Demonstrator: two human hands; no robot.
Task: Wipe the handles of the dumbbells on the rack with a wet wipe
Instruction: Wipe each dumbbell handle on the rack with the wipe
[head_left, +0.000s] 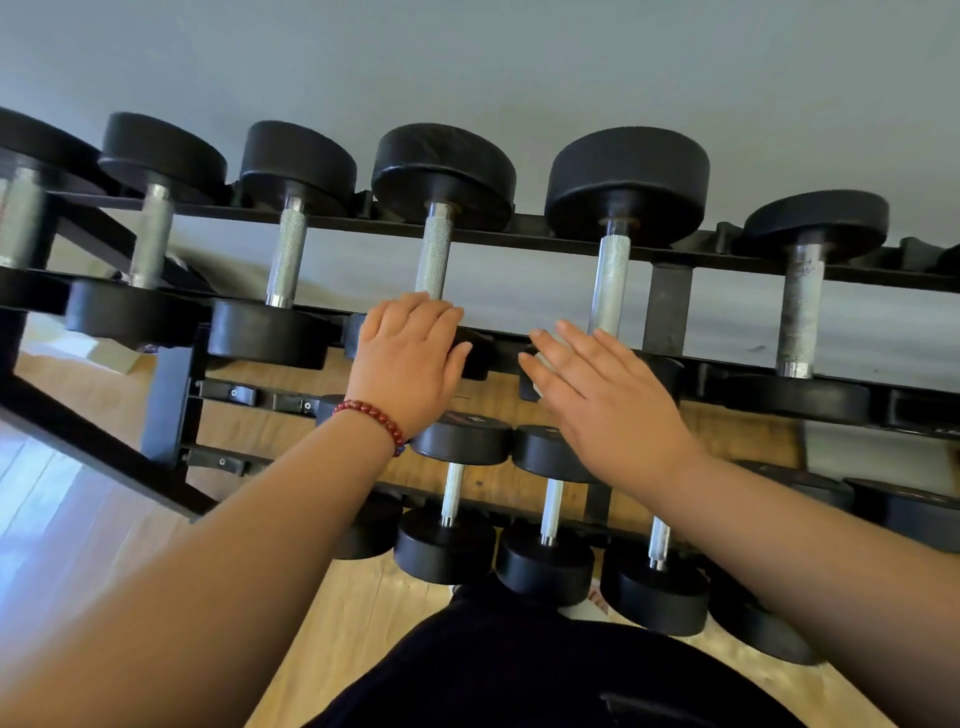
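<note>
1. On the upper tier of the rack (667, 312), your left grip (410, 358) lies over the near head of one dumbbell (435, 254). Its fingers are curled over the head's far edge, at the foot of the handle.
2. Right grip (597, 400): fingers straight, pressed flat against the near head of the next dumbbell (612, 280). A pale scrap shows under the fingers, probably the wipe (543, 364). Most of it is hidden.
3. The handles are bare knurled steel between black heads, each dumbbell seated in its cradle. Smaller dumbbells (545, 452) sit on the tier below your wrists.
4. Handling, as a judgement: the dumbbells are heavy and stiff, so leave them seated. The wipe is thin, soft and wet, and the knurling will likely drag and snag it.
5. Take hold mid-handle with the wipe wrapped round, then run it end to end with a twist.
6. Steady by the head, not the handle, and watch for pinched fingers if a dumbbell rolls.
</note>
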